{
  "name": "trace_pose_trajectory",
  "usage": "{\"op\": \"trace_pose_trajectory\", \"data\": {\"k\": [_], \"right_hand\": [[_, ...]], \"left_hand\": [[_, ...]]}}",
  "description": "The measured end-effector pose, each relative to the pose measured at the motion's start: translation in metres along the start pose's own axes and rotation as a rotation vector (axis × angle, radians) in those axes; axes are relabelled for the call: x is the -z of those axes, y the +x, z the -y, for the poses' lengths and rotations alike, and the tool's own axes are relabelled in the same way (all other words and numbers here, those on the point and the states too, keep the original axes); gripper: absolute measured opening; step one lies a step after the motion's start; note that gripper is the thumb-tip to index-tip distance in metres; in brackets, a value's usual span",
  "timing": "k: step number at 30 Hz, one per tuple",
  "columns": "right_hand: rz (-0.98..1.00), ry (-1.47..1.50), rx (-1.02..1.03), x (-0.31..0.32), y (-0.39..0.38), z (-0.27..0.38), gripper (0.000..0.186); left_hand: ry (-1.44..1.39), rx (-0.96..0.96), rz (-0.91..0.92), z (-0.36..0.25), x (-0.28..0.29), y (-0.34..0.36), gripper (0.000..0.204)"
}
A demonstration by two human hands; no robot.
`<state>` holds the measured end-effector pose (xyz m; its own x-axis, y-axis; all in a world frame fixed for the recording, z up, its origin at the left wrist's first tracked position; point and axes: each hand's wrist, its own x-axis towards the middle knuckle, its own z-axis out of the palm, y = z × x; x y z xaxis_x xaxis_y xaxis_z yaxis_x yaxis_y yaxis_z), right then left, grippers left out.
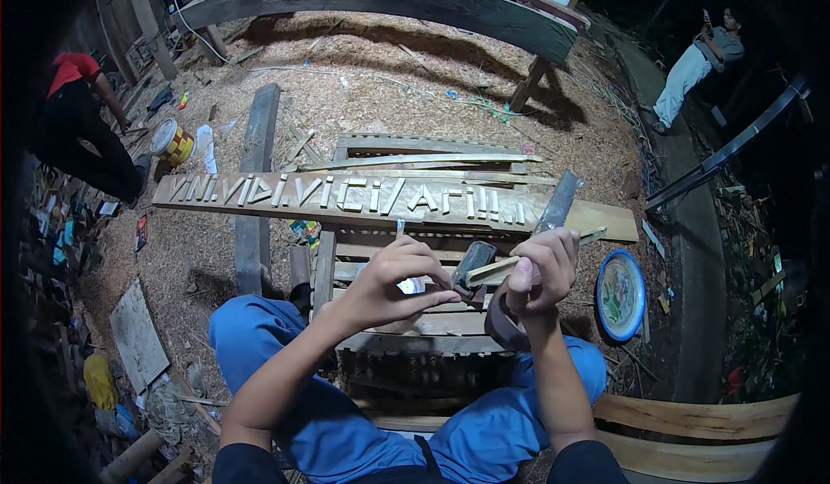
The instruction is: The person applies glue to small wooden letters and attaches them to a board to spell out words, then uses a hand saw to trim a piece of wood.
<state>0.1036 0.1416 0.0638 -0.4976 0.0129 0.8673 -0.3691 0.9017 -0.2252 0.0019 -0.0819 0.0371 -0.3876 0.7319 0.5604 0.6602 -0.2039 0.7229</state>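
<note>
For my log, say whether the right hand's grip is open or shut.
Shut: the right hand clasps a pale wood strip, thumb against it.

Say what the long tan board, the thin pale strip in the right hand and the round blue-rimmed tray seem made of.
Long tan board: wood, seemingly unvarnished, by its matt face.
Thin pale strip: bare wood or split bamboo; straw colour and straight edges fit both.
Round blue-rimmed tray: perhaps enamelled metal, given its smooth rim; plastic is possible.

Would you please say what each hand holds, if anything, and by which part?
The right hand holds a pale wooden strip, its grip behind the end facing the left hand. Whether that holds anything cannot be told.
</note>
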Motion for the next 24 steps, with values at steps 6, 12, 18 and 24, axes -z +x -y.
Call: {"op": "trace_pose_trajectory", "data": {"k": [6,12,18,24], "right_hand": [[-0.007,-0.006,0.005,0.001,0.0,-0.001,0.01],[-0.002,0.001,0.009,-0.002,0.002,0.001,0.011],[0.008,-0.024,0.009,-0.004,0.004,0.0,0.01],[0.052,-0.09,-0.041,-0.011,0.005,0.001,0.01]], "left_hand": [[-0.025,0.015,0.009,0.005,-0.003,-0.004,0.017],[-0.03,-0.008,-0.015,0.001,-0.008,-0.003,0.023],[0.098,-0.063,-0.06,-0.003,0.001,-0.001,0.031],[0.319,-0.021,-0.196,0.003,0.008,-0.002,0.034]]}}
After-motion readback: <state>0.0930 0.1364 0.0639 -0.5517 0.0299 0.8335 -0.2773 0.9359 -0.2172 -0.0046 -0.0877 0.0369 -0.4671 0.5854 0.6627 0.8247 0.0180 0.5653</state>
